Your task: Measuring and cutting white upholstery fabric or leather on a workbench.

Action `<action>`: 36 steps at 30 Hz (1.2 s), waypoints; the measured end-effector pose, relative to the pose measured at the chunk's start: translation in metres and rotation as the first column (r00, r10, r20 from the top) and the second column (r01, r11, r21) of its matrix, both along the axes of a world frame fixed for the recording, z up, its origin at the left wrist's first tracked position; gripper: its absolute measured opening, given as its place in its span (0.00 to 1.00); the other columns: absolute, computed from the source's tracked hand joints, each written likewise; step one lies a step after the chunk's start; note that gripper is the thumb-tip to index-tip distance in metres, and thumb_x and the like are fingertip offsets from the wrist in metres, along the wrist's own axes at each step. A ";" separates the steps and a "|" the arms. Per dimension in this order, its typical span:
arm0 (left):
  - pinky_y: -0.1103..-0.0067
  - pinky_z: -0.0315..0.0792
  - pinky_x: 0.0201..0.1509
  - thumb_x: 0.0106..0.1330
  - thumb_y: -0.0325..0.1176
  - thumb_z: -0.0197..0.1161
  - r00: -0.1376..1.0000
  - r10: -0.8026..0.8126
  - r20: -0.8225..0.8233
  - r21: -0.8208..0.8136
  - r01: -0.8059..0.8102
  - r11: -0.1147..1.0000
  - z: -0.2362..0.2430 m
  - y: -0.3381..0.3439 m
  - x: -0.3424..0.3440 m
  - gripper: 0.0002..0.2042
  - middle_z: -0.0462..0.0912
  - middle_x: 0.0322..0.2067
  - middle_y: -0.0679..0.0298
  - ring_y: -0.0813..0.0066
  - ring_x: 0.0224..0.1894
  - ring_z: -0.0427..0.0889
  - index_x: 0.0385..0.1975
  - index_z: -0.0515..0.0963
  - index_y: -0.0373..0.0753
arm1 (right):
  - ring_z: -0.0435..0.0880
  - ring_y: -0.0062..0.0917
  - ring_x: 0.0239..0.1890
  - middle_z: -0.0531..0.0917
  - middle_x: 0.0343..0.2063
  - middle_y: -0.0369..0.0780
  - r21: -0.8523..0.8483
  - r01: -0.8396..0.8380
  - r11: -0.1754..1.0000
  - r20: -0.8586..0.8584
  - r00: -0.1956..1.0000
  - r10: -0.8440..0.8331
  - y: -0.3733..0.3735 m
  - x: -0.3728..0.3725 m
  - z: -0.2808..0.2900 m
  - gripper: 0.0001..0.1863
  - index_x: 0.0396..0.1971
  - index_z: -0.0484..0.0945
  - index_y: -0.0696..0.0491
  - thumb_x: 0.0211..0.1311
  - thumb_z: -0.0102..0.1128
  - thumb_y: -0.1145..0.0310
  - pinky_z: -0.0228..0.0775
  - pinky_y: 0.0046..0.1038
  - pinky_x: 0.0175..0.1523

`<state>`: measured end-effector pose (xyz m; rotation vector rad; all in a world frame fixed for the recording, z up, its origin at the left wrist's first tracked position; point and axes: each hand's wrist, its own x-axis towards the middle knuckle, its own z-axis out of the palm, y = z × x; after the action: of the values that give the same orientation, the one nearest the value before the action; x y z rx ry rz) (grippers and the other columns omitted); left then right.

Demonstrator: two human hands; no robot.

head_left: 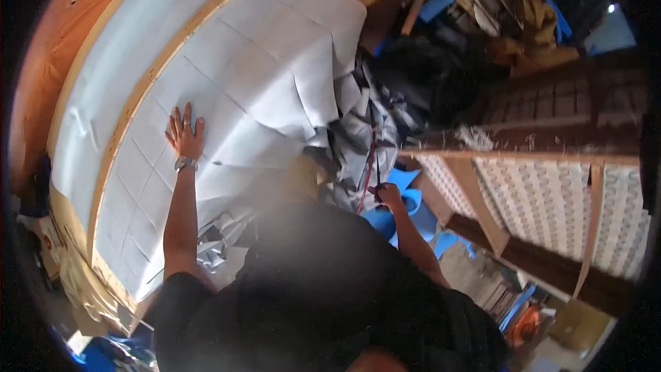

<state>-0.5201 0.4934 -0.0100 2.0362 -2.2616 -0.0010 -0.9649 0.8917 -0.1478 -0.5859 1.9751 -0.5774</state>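
A light grey, leather-like sheet (251, 76) lies over the work surface, marked with a grid of lines. My left hand (184, 139) rests flat on it with the fingers spread, a ring on one finger and a watch at the wrist. The sheet's right side is cut or folded into flaps and falls in crumpled pieces (358, 120). Beside that hanging edge, my right hand (387, 195) is closed round a small dark thing, too blurred to name. A thin red strip (370, 169) runs up from near this hand across the crumpled pieces.
A wooden strip (153, 72) borders the sheet on the left, with a pale padded panel (103, 120) beyond it. To the right stands a wooden furniture frame (506, 224) with patterned backing. Blue material (410, 203) lies below my right hand. Dark fabric (441, 72) is heaped behind.
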 end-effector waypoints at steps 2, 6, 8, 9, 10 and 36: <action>0.52 0.37 0.68 0.64 0.53 0.47 1.000 -0.010 -0.027 -0.025 0.009 1.000 0.003 0.000 -0.001 0.28 0.49 0.68 0.61 0.57 0.69 0.46 0.65 0.54 0.62 | 0.74 0.18 0.14 0.77 0.15 0.35 -0.095 0.023 0.995 0.046 0.999 -0.019 -0.067 -0.027 0.028 0.10 0.23 0.76 0.54 0.54 0.65 0.65 0.66 0.22 0.19; 0.55 0.39 0.68 0.62 0.50 0.53 0.997 -0.027 -0.065 -0.062 0.023 0.998 0.011 -0.001 -0.001 0.29 0.52 0.67 0.62 0.59 0.68 0.50 0.64 0.58 0.60 | 0.72 0.19 0.14 0.76 0.18 0.33 -0.192 0.292 0.937 0.531 0.834 -0.151 -0.152 -0.087 0.082 0.06 0.25 0.73 0.52 0.54 0.63 0.70 0.64 0.24 0.18; 0.56 0.41 0.68 0.61 0.49 0.55 0.997 -0.034 -0.063 -0.076 0.029 0.997 0.015 -0.001 -0.003 0.29 0.53 0.67 0.62 0.59 0.68 0.51 0.64 0.58 0.58 | 0.73 0.19 0.18 0.76 0.18 0.32 -0.161 -0.031 0.986 0.294 0.953 0.078 -0.185 -0.124 0.116 0.13 0.26 0.75 0.50 0.64 0.43 0.60 0.64 0.25 0.22; 0.56 0.43 0.67 0.60 0.47 0.56 0.995 -0.041 -0.092 -0.084 0.034 0.996 0.016 -0.001 -0.003 0.30 0.54 0.66 0.63 0.59 0.67 0.53 0.63 0.59 0.58 | 0.74 0.19 0.19 0.76 0.18 0.32 -0.200 -0.010 0.980 0.388 0.917 0.089 -0.202 -0.140 0.135 0.15 0.27 0.75 0.50 0.65 0.40 0.59 0.65 0.25 0.23; 0.57 0.43 0.67 0.60 0.47 0.57 0.991 -0.071 -0.113 -0.145 0.055 0.988 0.018 0.000 -0.004 0.29 0.54 0.66 0.63 0.60 0.67 0.53 0.63 0.60 0.58 | 0.74 0.19 0.19 0.76 0.18 0.32 -0.153 0.035 0.988 0.375 0.927 0.025 -0.222 -0.150 0.154 0.17 0.28 0.76 0.49 0.65 0.38 0.57 0.66 0.24 0.25; 0.51 0.47 0.63 0.55 0.49 0.58 0.854 0.492 -0.171 -0.256 -0.520 0.815 0.003 -0.100 -0.272 0.26 0.63 0.56 0.59 0.58 0.62 0.58 0.56 0.66 0.53 | 0.81 0.22 0.31 0.80 0.25 0.39 0.348 -0.936 -0.047 0.234 0.038 0.972 -0.724 -0.267 0.308 0.08 0.36 0.73 0.59 0.54 0.53 0.81 0.69 0.24 0.33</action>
<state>-0.7921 0.3932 -0.0066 2.3318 -1.4851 0.2547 -1.2318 0.1673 0.1598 -1.5279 1.1107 0.8425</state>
